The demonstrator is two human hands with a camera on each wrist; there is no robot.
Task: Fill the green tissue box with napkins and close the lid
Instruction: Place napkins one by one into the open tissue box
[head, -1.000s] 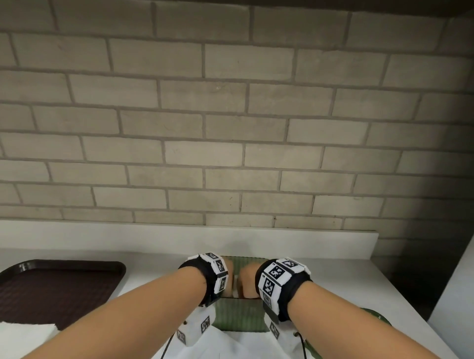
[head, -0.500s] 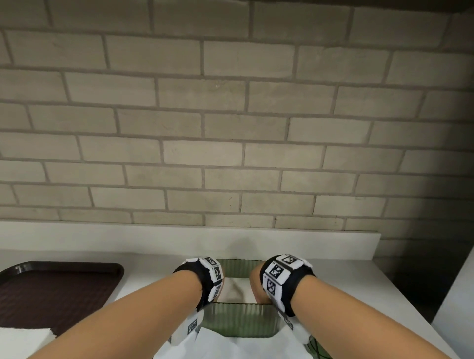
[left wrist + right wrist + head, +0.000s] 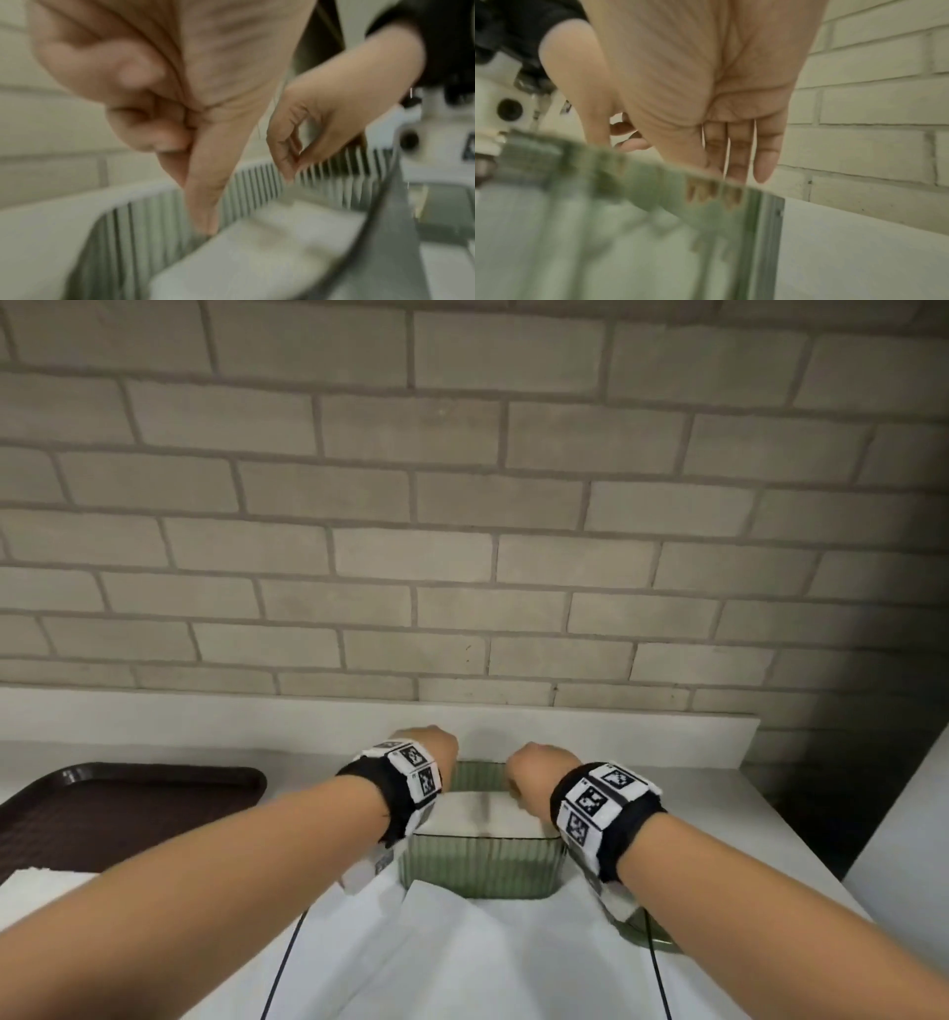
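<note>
The green ribbed tissue box (image 3: 477,868) stands open on the white counter, with a white napkin stack (image 3: 485,814) inside it. My left hand (image 3: 429,749) hangs over the box's left side. In the left wrist view a straight finger (image 3: 205,203) points down and touches the napkin stack (image 3: 257,259) beside the box wall (image 3: 123,233); its other fingers are curled. My right hand (image 3: 534,765) is over the right side. Its straight fingers (image 3: 739,154) reach down behind the green wall (image 3: 628,203). Neither hand holds anything. A green piece (image 3: 649,929), perhaps the lid, lies under my right wrist.
A brown tray (image 3: 128,806) sits at the left, with a white napkin pile (image 3: 41,886) in front of it. A large white sheet (image 3: 462,963) covers the counter before the box. A raised white ledge (image 3: 205,721) and a brick wall stand close behind.
Both hands have risen out of the box and moved apart, so the top of the napkin stack now shows between them.
</note>
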